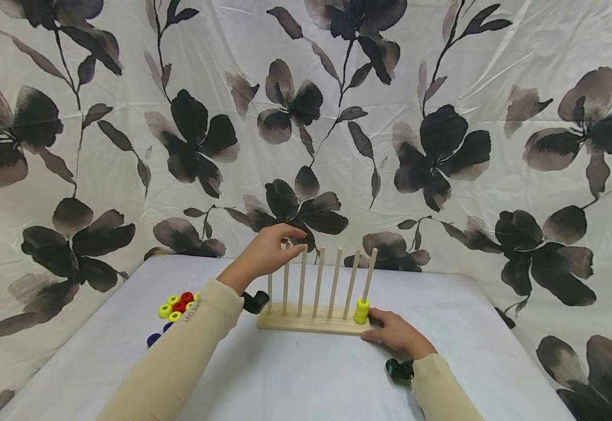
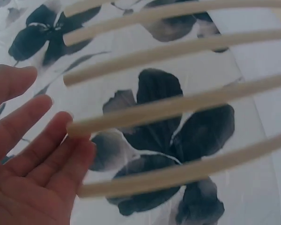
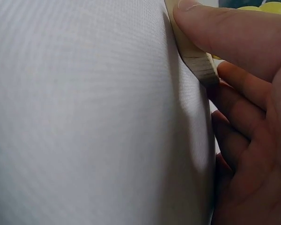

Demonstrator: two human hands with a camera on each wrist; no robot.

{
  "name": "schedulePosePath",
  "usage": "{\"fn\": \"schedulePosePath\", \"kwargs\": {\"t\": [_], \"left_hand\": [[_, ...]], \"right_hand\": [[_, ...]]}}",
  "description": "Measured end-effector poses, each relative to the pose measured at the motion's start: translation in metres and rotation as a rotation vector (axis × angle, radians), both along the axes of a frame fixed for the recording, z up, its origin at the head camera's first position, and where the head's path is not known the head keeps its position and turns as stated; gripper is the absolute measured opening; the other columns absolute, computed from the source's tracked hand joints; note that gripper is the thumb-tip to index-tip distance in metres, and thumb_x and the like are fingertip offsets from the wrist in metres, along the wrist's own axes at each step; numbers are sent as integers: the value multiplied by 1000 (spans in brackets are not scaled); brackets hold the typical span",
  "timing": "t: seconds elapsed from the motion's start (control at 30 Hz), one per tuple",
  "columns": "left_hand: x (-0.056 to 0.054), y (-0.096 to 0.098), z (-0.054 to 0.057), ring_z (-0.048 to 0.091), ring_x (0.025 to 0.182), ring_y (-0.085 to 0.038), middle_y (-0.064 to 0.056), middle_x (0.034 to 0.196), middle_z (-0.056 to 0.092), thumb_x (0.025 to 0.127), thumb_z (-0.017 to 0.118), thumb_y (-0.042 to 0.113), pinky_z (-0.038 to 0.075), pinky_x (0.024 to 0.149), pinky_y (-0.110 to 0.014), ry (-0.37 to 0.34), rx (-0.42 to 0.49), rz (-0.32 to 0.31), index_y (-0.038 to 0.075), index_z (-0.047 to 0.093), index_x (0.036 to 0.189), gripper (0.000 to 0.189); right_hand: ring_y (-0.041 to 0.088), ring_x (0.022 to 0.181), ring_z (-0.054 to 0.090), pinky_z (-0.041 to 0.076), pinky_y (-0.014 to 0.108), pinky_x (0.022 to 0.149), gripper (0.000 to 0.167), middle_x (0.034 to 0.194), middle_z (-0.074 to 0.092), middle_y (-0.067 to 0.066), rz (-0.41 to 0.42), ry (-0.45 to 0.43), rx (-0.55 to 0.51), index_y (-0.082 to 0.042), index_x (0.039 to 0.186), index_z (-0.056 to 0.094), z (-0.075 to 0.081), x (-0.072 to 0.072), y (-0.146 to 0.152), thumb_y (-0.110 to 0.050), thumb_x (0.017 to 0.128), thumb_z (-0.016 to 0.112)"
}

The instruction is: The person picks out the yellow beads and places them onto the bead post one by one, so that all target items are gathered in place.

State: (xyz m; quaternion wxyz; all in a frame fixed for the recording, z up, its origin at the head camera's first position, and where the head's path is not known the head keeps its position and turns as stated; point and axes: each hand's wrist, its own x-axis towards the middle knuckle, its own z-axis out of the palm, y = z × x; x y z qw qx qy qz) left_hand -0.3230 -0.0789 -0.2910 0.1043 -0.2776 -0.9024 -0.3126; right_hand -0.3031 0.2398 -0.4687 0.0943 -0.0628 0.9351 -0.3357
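A wooden peg rack, with a flat base (image 1: pixel 311 325) and several upright pegs (image 1: pixel 336 283), stands on the table. Yellow rings (image 1: pixel 361 311) are stacked low on its rightmost peg; the other pegs carry no rings where they show. My left hand (image 1: pixel 265 252) is up at the tops of the left pegs, holding nothing. In the left wrist view, the fingers (image 2: pixel 61 161) are loosely extended right at the peg ends. My right hand (image 1: pixel 395 335) grips the right end of the base, and the right wrist view shows the thumb (image 3: pixel 225 30) on its wood.
Left of the rack lie loose yellow rings (image 1: pixel 165 310), red rings (image 1: pixel 179 306) and blue rings (image 1: pixel 153 340), partly hidden behind my left sleeve (image 1: pixel 179 356). The white-covered table (image 1: pixel 306 380) ends at a floral cloth backdrop (image 1: pixel 285 146).
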Motion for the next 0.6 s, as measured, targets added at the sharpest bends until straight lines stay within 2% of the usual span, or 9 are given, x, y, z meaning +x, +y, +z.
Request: {"fn": "schedulePosePath", "kwargs": {"t": [0.33,0.6], "left_hand": [[8,-30,-7,53,128,-31,-9,138,56,95,61,28,45,104,-51,63,-28,72,13,59,133,41],[10,-62,-16,54,126,-37,-12,141,54,96,60,28,45,102,-54,40,-30,140,12,56,136,43]], "right_hand": [[40,142,32,27,60,114,81,152,39,16,-6,-19,-3,-12,147,43,-3,0,0,-44,80,75],[39,142,32,27,59,114,82,152,40,15,-9,-12,-5,-12,147,43,-1,-1,-1,-45,79,76]]}}
